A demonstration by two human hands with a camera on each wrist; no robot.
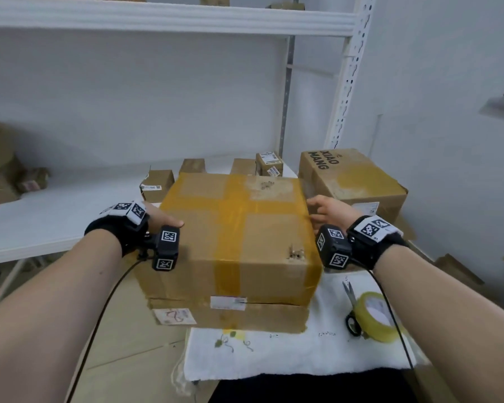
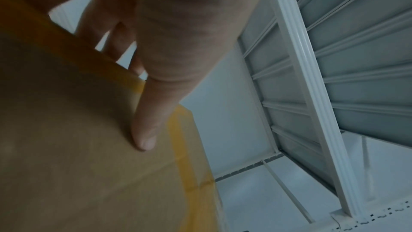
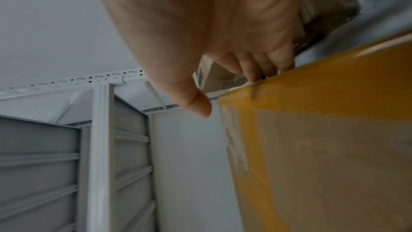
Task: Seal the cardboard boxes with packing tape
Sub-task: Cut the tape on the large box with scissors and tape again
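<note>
Head view puts the taped cardboard box (image 1: 236,237) in the middle, stacked on a flatter box (image 1: 230,315) that sits partly on a white cloth (image 1: 274,353) on the table (image 1: 134,359). Open room is small: past the far edge a row of small boxes (image 1: 157,184) stands on the white shelf (image 1: 41,216), and a larger printed box (image 1: 352,181) stands just beside the far right corner. On the near right, well clear of the box, a roll of packing tape (image 1: 374,317) lies on the cloth against a pair of scissors (image 1: 351,309).

Both hands flank the box at its upper edges. On the left hand (image 1: 160,218), the grip has its thumb flat on the box top and fingers down the left side. On the right hand (image 1: 329,212), the grip is loosely curled, fingertips (image 3: 252,75) touching the right top edge, thumb free in the air.
</note>
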